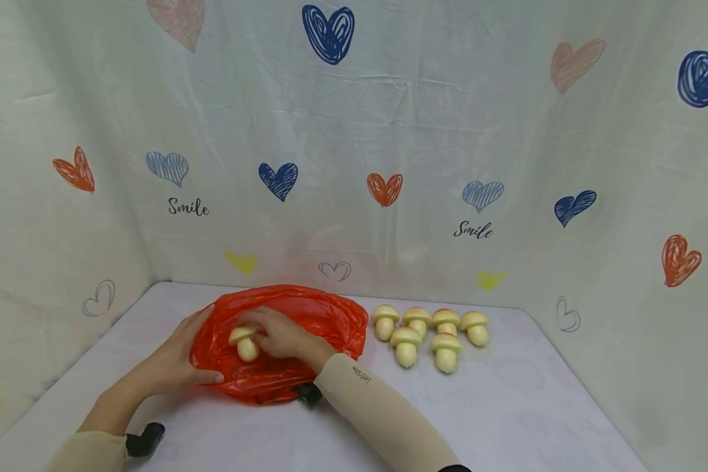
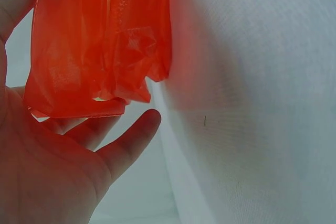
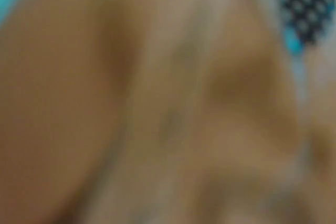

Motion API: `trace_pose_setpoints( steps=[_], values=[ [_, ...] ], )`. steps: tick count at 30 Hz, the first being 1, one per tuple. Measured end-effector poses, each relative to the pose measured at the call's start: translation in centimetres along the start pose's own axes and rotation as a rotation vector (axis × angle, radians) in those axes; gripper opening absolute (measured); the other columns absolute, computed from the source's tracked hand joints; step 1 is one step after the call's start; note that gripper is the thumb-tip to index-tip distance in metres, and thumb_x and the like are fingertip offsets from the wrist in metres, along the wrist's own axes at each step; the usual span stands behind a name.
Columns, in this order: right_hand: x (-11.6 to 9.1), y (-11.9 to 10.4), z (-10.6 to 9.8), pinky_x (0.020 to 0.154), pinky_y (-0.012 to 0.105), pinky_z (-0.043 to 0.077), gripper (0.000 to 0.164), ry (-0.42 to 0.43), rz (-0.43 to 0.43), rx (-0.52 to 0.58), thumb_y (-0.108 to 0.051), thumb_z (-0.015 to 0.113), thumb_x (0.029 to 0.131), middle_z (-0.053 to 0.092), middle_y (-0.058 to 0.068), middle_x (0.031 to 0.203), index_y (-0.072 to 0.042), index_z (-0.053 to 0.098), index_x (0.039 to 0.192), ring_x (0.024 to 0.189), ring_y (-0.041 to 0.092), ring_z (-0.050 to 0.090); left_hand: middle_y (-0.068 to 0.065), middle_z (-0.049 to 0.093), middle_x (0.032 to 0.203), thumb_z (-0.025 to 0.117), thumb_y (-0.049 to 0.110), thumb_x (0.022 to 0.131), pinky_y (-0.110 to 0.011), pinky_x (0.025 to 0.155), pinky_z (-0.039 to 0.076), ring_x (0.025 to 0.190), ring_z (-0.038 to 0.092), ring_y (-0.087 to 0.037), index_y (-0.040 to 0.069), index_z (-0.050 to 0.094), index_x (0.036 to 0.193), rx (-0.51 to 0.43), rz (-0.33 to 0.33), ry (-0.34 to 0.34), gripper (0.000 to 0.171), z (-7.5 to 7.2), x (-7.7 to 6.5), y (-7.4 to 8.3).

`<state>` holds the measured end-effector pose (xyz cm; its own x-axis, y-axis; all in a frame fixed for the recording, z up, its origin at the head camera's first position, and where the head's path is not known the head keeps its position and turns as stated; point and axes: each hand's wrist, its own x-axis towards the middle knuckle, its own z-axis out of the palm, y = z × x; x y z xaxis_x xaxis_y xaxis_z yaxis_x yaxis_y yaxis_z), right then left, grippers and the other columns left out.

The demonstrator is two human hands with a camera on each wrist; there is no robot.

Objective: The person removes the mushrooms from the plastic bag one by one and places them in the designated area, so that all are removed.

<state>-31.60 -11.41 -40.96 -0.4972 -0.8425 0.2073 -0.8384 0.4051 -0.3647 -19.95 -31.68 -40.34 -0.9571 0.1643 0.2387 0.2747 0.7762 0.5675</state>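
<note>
A red plastic bag (image 1: 295,387) lies on the table with its mouth spread wide. At its left edge my left hand (image 1: 179,357) touches the plastic with spread, fairly straight fingers; the left wrist view shows the bag hanging against the palm and fingers (image 2: 128,142). My right hand (image 1: 277,331) reaches into the bag's mouth and holds a pale yellow mushroom (image 1: 248,349), cap up, by its right side. Several like mushrooms, some caps tinged red, stand to the right of the bag, among them a front one (image 1: 446,354). The right wrist view is blurred.
The white-covered table (image 1: 507,406) meets a pale curtain (image 1: 342,111) printed with hearts, close behind the bag and mushrooms. Side curtains hang at left and right. My right sleeve (image 1: 383,413) crosses the front of the table, and a black wrist device (image 1: 144,440) sits at my left wrist.
</note>
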Motion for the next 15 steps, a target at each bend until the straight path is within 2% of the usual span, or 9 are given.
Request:
trace_pose_setpoints(
  steps=[4,8,11,15],
  values=[
    [-0.01,0.07,0.15,0.100,0.020,0.038,0.047,-0.006,0.041,0.022,-0.033,0.065,0.090,0.049,-0.016,0.131,-0.030,0.051,0.135,0.119,0.001,0.042,-0.030,0.022,0.145,0.087,0.043,0.063,-0.067,0.086,0.043,0.125,0.033,-0.050,0.006,0.012,0.152,0.012,-0.005,-0.001,0.122,-0.02,-0.09,-0.04],
    [0.10,-0.21,0.39,0.089,0.018,0.042,0.057,-0.007,0.095,-0.027,-0.046,0.069,0.084,0.050,-0.015,0.126,-0.033,0.049,0.136,0.110,0.002,0.045,-0.030,0.023,0.145,0.087,0.042,0.063,-0.067,0.086,0.043,0.124,0.034,-0.050,0.005,0.012,0.152,0.009,-0.001,0.002,0.122,0.01,-0.12,-0.02],
    [0.07,-0.43,0.42,0.082,0.016,0.042,0.058,-0.013,0.126,-0.041,-0.044,0.070,0.084,0.051,-0.012,0.120,-0.033,0.048,0.137,0.103,0.004,0.047,-0.030,0.023,0.144,0.087,0.041,0.063,-0.067,0.086,0.043,0.124,0.034,-0.050,0.004,0.012,0.152,0.001,-0.002,0.001,0.122,0.04,-0.11,0.05],
    [0.00,-0.43,0.35,0.078,0.016,0.043,0.059,-0.026,0.154,0.006,-0.038,0.071,0.085,0.051,-0.012,0.115,-0.033,0.046,0.139,0.099,0.004,0.046,-0.030,0.023,0.145,0.087,0.041,0.063,-0.066,0.085,0.045,0.124,0.034,-0.050,0.006,0.012,0.152,-0.001,-0.014,-0.004,0.122,0.07,-0.05,0.11]
  ],
)
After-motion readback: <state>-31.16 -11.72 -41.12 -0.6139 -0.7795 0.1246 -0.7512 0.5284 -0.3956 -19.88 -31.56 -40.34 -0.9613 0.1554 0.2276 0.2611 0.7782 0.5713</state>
